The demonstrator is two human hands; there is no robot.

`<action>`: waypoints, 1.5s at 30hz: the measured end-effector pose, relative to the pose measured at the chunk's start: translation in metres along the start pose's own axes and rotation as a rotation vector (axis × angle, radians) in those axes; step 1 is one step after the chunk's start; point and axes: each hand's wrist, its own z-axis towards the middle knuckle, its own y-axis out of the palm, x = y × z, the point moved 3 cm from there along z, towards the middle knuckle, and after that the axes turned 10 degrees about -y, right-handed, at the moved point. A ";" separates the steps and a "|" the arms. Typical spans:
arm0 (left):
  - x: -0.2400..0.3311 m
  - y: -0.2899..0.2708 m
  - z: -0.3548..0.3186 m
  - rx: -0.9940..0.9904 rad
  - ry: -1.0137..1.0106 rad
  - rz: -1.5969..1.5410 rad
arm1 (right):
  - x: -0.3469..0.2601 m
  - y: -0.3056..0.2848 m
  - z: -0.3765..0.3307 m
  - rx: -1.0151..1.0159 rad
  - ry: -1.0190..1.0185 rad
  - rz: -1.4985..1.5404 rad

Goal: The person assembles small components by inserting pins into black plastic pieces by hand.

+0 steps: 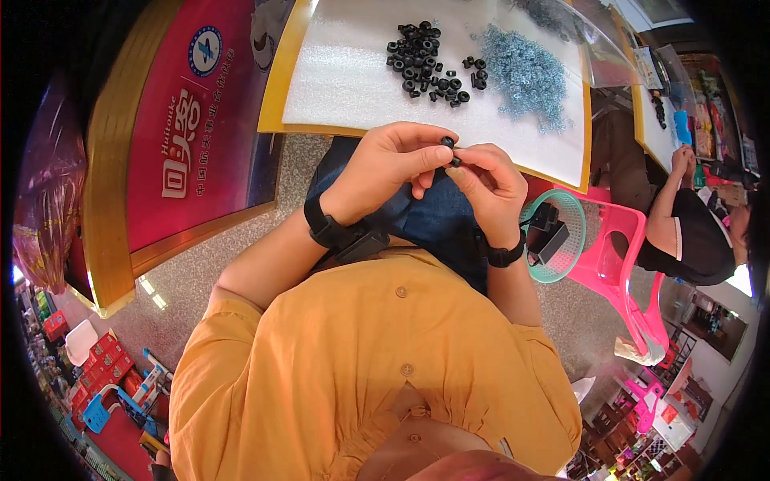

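Observation:
Just off the near edge of the table, my two hands meet in front of my body. Thumb and fingers of my left hand [401,163] pinch a small black round part [447,142]. My right hand [495,183] has its fingertips closed on a smaller black piece [455,161] right beneath it; whether the two are joined I cannot tell. On the white foam sheet [345,88] beyond lies a loose pile of similar black round parts [421,60], some showing a hole. To its right spreads a heap of tiny clear bluish pieces [525,76].
A yellow-edged table [277,88] carries the foam sheet. By my right forearm is a teal mesh basket [529,212] with black box-like items, beside a pink plastic chair [613,248]. Another person [690,228] sits at a second table on the right. A red-topped counter [188,120] stands left.

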 end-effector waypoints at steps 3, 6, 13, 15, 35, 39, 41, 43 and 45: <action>0.000 0.000 0.001 -0.011 -0.004 -0.038 | 0.001 0.000 -0.002 0.025 0.045 0.065; 0.001 0.000 0.000 -0.003 -0.012 -0.009 | 0.003 -0.001 -0.003 0.050 0.065 0.105; 0.000 0.001 0.000 -0.024 0.013 0.016 | 0.001 0.001 -0.001 0.039 0.037 0.076; 0.000 0.000 0.000 -0.021 0.026 0.009 | -0.002 0.001 -0.001 0.046 0.057 0.111; 0.006 0.011 -0.011 0.170 0.574 0.789 | -0.035 -0.009 0.012 -0.060 -0.081 -0.425; 0.008 0.013 -0.012 0.226 0.854 0.957 | -0.045 -0.005 0.013 -0.081 -0.122 -0.544; 0.008 0.015 -0.014 0.229 0.850 0.967 | -0.047 -0.004 0.013 -0.082 -0.135 -0.564; 0.009 0.016 -0.017 0.231 0.846 0.976 | -0.048 -0.004 0.012 -0.102 -0.172 -0.609; 0.009 0.016 -0.017 0.205 0.746 0.936 | -0.049 -0.006 0.012 -0.097 -0.132 -0.550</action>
